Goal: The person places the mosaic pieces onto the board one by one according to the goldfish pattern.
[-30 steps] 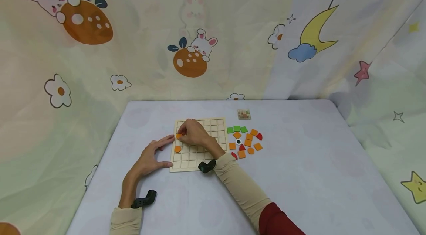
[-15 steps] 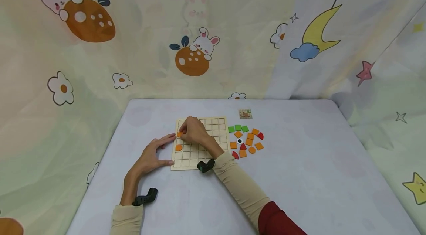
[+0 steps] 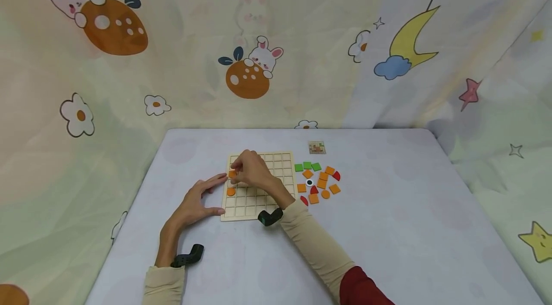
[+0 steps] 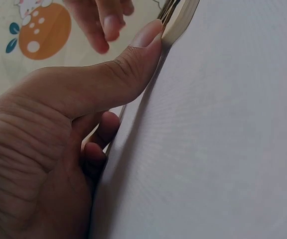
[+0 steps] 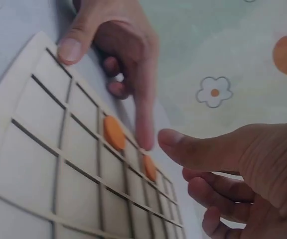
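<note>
From the head view, your left hand (image 3: 194, 202) lies spread and relaxed against the left edge of the wooden grid board (image 3: 258, 185), while your right hand (image 3: 252, 173) hovers over its far-left cells beside an orange square tile (image 3: 233, 174); loose tiles (image 3: 316, 181) lie right of the board, with bare table (image 3: 409, 209) beyond. At your left wrist, the thumb (image 4: 133, 55) presses the board's corner edge (image 4: 179, 20). At your right wrist, fingers (image 5: 183, 149) are loosely curled and hold nothing, just above the orange round tile (image 5: 114, 132) and the square tile (image 5: 150, 168) seated along the left edge.

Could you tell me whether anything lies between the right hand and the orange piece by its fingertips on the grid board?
Nothing visible does: the right hand hovers right by the orange piece on the board, no other piece between.
</note>
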A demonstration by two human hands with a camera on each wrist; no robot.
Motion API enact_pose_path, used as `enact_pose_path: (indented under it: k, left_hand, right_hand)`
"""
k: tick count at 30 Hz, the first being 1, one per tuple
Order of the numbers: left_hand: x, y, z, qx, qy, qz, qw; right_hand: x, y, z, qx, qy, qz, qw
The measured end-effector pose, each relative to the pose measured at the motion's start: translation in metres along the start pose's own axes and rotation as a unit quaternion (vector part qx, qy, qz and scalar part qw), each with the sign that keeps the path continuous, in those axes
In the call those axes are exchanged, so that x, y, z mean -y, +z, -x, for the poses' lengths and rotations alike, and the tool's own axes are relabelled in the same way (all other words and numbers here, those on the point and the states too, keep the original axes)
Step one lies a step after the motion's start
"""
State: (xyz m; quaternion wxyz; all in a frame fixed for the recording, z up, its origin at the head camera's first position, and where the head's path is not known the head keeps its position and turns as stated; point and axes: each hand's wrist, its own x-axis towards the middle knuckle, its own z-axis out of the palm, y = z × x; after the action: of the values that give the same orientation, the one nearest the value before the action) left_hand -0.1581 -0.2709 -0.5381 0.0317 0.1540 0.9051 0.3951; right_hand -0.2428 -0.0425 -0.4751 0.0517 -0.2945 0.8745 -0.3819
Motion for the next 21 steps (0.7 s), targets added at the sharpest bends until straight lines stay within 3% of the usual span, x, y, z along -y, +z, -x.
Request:
enact_pose_path:
  k: [7,21]
  left_hand:
    - [-0.002,0.000,0.000,0.000,-0.002,-0.009,1.0000]
    - [-0.001,0.002,-0.001,-0.004,-0.002,-0.010,0.9999]
  right_hand:
    - [-0.011,-0.038,0.023,0.021,-0.016,-0.014,1.000]
    - [-0.054,-0.098,0.074,-0.022,0.055,-0.015,0.998]
